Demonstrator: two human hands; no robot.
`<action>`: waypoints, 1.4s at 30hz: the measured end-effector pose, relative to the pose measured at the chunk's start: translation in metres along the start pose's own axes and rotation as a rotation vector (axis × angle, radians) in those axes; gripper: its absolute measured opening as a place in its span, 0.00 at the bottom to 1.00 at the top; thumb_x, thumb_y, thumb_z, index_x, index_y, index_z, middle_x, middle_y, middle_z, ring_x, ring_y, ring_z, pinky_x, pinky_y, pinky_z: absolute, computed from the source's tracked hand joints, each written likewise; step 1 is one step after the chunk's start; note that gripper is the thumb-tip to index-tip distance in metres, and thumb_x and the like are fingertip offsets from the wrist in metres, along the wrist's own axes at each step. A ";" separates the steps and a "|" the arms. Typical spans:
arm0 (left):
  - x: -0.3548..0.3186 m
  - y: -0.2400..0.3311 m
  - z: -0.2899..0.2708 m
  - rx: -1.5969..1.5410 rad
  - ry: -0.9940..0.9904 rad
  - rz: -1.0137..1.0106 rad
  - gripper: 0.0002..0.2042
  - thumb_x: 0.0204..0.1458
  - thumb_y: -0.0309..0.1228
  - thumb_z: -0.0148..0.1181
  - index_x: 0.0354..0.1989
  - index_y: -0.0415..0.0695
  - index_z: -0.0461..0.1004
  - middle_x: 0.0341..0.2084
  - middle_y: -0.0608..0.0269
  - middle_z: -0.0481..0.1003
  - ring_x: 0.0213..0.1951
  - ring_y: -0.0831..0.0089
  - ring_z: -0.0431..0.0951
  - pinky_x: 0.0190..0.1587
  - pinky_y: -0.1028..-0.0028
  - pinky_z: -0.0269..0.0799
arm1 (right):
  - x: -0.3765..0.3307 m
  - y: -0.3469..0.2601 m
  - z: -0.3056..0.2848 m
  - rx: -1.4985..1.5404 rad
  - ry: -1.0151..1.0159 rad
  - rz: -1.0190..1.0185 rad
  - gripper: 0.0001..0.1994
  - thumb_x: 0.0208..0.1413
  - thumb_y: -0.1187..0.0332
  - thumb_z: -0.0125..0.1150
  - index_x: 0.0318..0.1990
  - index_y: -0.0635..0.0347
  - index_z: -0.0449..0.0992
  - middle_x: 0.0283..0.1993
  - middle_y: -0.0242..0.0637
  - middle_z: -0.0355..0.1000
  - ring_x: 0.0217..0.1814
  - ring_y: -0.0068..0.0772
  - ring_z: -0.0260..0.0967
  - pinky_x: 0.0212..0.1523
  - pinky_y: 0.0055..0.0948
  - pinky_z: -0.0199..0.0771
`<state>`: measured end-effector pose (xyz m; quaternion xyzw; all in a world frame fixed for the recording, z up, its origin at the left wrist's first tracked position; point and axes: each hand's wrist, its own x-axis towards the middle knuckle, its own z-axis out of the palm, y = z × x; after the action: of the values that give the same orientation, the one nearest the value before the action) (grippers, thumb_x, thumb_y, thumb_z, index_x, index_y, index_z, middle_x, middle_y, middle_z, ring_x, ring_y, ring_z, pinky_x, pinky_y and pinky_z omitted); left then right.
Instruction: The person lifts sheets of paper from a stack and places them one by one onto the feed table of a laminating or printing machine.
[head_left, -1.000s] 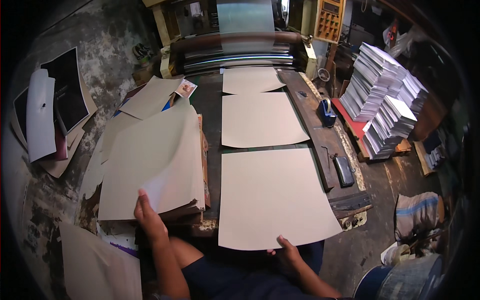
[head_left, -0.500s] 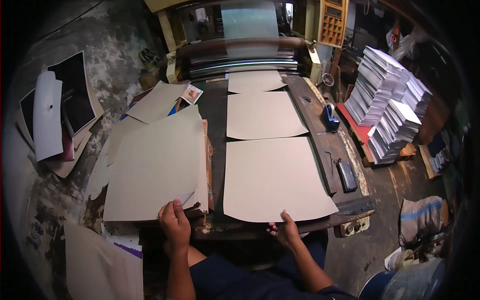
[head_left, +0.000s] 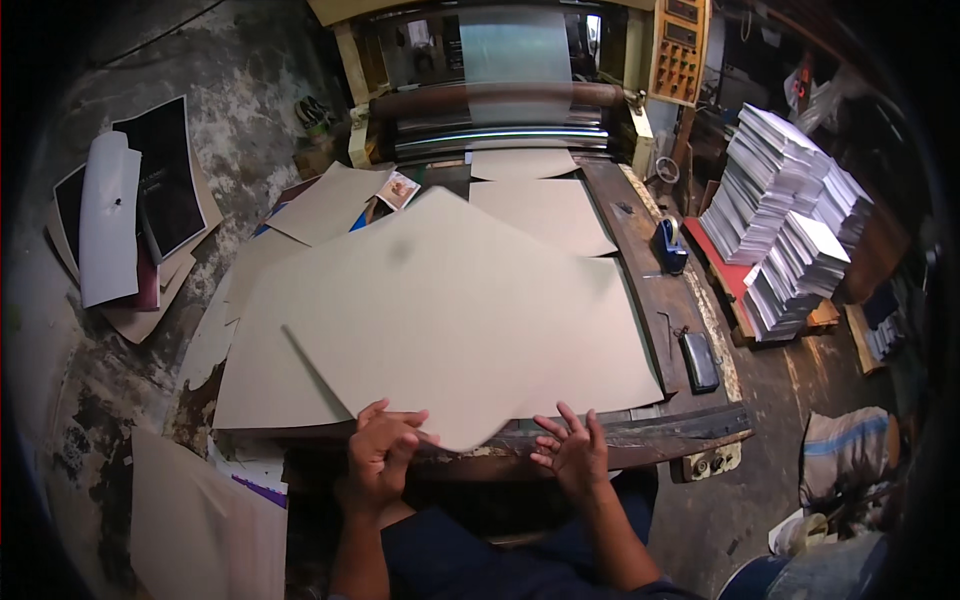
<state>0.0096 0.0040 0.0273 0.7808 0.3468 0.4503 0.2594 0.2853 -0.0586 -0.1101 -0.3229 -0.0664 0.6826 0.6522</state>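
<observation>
A large beige paper sheet [head_left: 440, 320] is lifted and tilted, spanning the left stack and the feed table. My left hand [head_left: 382, 455] pinches its near left edge. My right hand [head_left: 575, 450] is beside the sheet's near corner, fingers spread, holding nothing. Under the raised sheet lies the stack of similar sheets [head_left: 265, 375], partly hidden. To its right, another beige sheet [head_left: 630, 340] rests on the table, mostly covered. Beyond it, further sheets [head_left: 540, 210] run in a line toward the machine's rollers [head_left: 500, 138].
A tape dispenser [head_left: 670, 247] and a black case [head_left: 699, 362] lie along the table's right side. Tall stacks of white paper [head_left: 765, 185] stand on a pallet at right. Printed sheets [head_left: 165, 180] lie on the floor at left. A control panel [head_left: 680, 50] is mounted beside the machine.
The top sheet has come off the left stack and swung right over the table, carried by my left hand. My right hand has let go of the near table sheet and opened.
</observation>
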 end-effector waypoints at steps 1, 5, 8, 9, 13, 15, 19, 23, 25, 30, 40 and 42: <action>0.000 0.003 0.002 -0.009 -0.008 -0.001 0.20 0.62 0.45 0.51 0.26 0.44 0.79 0.27 0.64 0.82 0.44 0.64 0.81 0.65 0.52 0.48 | -0.010 -0.008 0.006 -0.015 -0.269 -0.052 0.35 0.59 0.38 0.46 0.65 0.52 0.53 0.57 0.41 0.64 0.41 0.35 0.69 0.49 0.44 0.74; -0.009 0.002 0.007 -0.022 -0.348 0.075 0.15 0.55 0.48 0.59 0.28 0.51 0.81 0.34 0.69 0.82 0.57 0.57 0.73 0.70 0.47 0.34 | -0.022 -0.015 -0.014 -0.332 -0.048 -0.045 0.23 0.57 0.53 0.58 0.51 0.63 0.68 0.42 0.37 0.70 0.39 0.31 0.69 0.36 0.31 0.70; -0.008 -0.007 0.006 0.292 -0.168 0.198 0.16 0.50 0.49 0.63 0.37 0.50 0.82 0.46 0.61 0.79 0.63 0.53 0.66 0.68 0.44 0.37 | -0.023 0.000 -0.044 -0.243 0.012 0.036 0.14 0.56 0.60 0.60 0.40 0.64 0.72 0.33 0.36 0.71 0.33 0.31 0.69 0.32 0.27 0.65; -0.006 -0.014 0.000 0.289 -0.166 0.197 0.16 0.50 0.49 0.63 0.37 0.50 0.82 0.46 0.61 0.79 0.63 0.53 0.66 0.68 0.44 0.37 | -0.025 0.009 -0.058 -0.195 0.044 0.079 0.14 0.57 0.60 0.59 0.39 0.64 0.73 0.32 0.36 0.71 0.31 0.32 0.69 0.33 0.27 0.65; 0.008 -0.039 -0.021 0.457 0.023 0.076 0.25 0.42 0.47 0.71 0.45 0.44 0.78 0.50 0.57 0.77 0.62 0.50 0.67 0.65 0.47 0.52 | -0.047 0.043 -0.088 -0.284 0.017 0.156 0.16 0.62 0.59 0.53 0.38 0.67 0.73 0.31 0.43 0.72 0.32 0.35 0.70 0.36 0.28 0.66; 0.007 -0.052 -0.027 0.310 0.037 -0.059 0.26 0.39 0.43 0.74 0.46 0.43 0.78 0.49 0.56 0.78 0.59 0.51 0.71 0.62 0.54 0.59 | -0.061 0.061 -0.097 -0.320 0.036 0.167 0.19 0.64 0.57 0.51 0.44 0.69 0.70 0.35 0.45 0.73 0.37 0.37 0.73 0.38 0.30 0.69; 0.004 -0.065 -0.029 0.255 0.085 -0.143 0.19 0.43 0.36 0.73 0.42 0.40 0.80 0.43 0.55 0.80 0.55 0.55 0.75 0.60 0.61 0.63 | -0.088 0.070 -0.085 -0.399 0.036 0.211 0.22 0.64 0.54 0.50 0.51 0.68 0.67 0.41 0.46 0.73 0.42 0.39 0.75 0.41 0.32 0.72; 0.004 -0.066 -0.026 0.148 0.118 -0.227 0.15 0.46 0.35 0.71 0.40 0.40 0.80 0.42 0.54 0.80 0.55 0.57 0.75 0.60 0.61 0.64 | -0.105 0.075 -0.088 -0.415 0.057 0.294 0.25 0.65 0.51 0.48 0.55 0.68 0.64 0.46 0.49 0.73 0.46 0.41 0.75 0.43 0.33 0.73; 0.005 -0.065 -0.025 0.078 0.141 -0.263 0.14 0.50 0.35 0.68 0.39 0.38 0.80 0.41 0.55 0.81 0.54 0.59 0.76 0.59 0.63 0.65 | -0.111 0.078 -0.091 -0.419 0.033 0.288 0.26 0.65 0.51 0.47 0.55 0.68 0.64 0.47 0.49 0.73 0.47 0.41 0.75 0.44 0.33 0.73; 0.008 -0.064 -0.018 0.007 0.221 -0.324 0.13 0.58 0.35 0.61 0.33 0.36 0.78 0.36 0.56 0.81 0.50 0.65 0.76 0.55 0.69 0.67 | -0.118 0.079 -0.090 -0.430 -0.024 0.272 0.26 0.66 0.50 0.46 0.56 0.69 0.64 0.48 0.49 0.73 0.48 0.42 0.75 0.44 0.34 0.73; 0.008 -0.072 0.001 0.284 0.403 -0.365 0.18 0.60 0.38 0.57 0.26 0.34 0.72 0.18 0.57 0.72 0.23 0.70 0.70 0.31 0.71 0.67 | -0.080 0.064 -0.060 -0.271 0.086 0.185 0.26 0.66 0.51 0.45 0.57 0.67 0.63 0.50 0.46 0.71 0.48 0.40 0.72 0.46 0.35 0.70; 0.007 -0.073 0.000 0.356 0.400 -0.339 0.16 0.59 0.37 0.57 0.28 0.34 0.74 0.25 0.49 0.78 0.30 0.55 0.78 0.37 0.65 0.71 | -0.068 0.061 -0.057 -0.243 0.111 0.183 0.26 0.66 0.50 0.44 0.57 0.67 0.63 0.50 0.46 0.71 0.48 0.40 0.72 0.46 0.35 0.69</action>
<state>-0.0104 0.0549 -0.0218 0.6411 0.5895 0.4773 0.1167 0.2600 -0.1497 -0.1620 -0.4413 -0.0826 0.7072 0.5461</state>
